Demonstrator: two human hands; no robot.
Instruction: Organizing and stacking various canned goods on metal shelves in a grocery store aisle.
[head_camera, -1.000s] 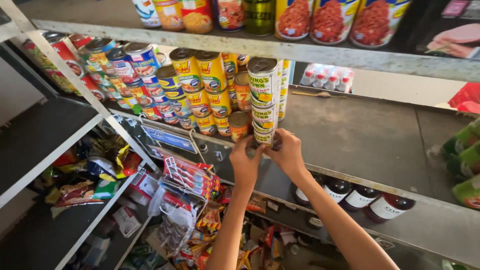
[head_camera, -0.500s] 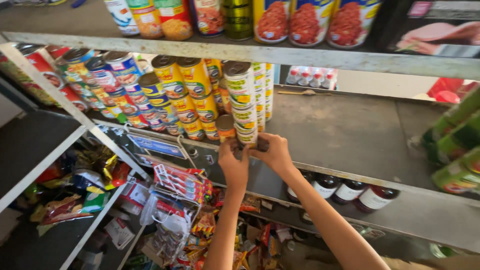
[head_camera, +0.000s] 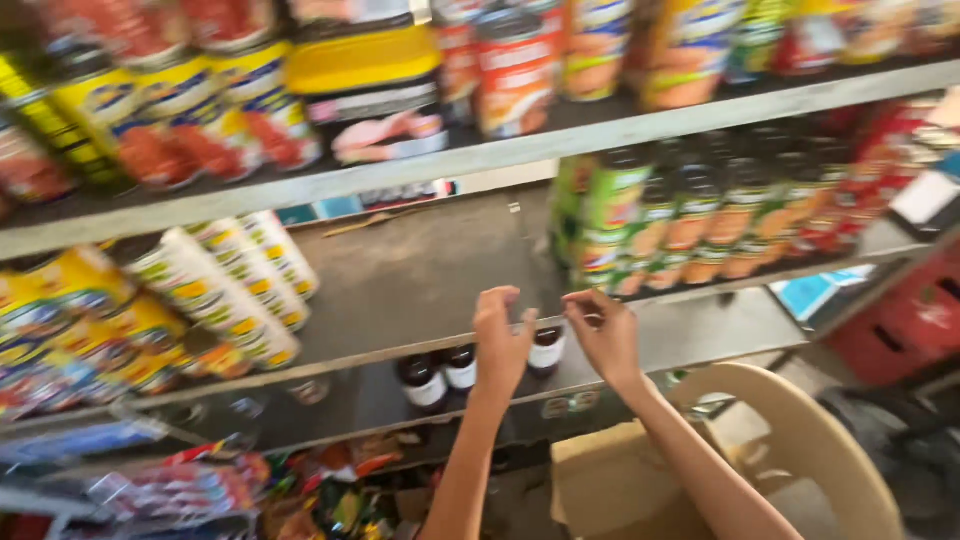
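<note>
From the head camera we see both of our hands raised in front of a grey shelf board (head_camera: 420, 270), and the whole frame is smeared by motion. Our left hand (head_camera: 500, 345) stands with its fingers loosely extended upward and slightly spread, holding nothing; its palm is level with the shelf's front edge, but we cannot tell whether it touches. Our right hand (head_camera: 605, 335) is just beside it, fingers curled inward with the thumb and forefinger nearly meeting; we cannot tell whether anything small sits between them. The two hands are close but apart.

Nearest the hands, on the lower level behind them, stand three dark bottles with white labels (head_camera: 460, 370), partly hidden by the left hand. On the grey shelf, to the left, stacks of cans with yellow and white labels (head_camera: 235, 285) stand in rows. To the right stand green-labelled jars and cans (head_camera: 610, 215), then darker bottles (head_camera: 740, 220). The top shelf carries large cans with red and yellow labels (head_camera: 150, 120). Below our right forearm are a cardboard box (head_camera: 610, 490) and a beige plastic chair (head_camera: 800, 440).
</note>
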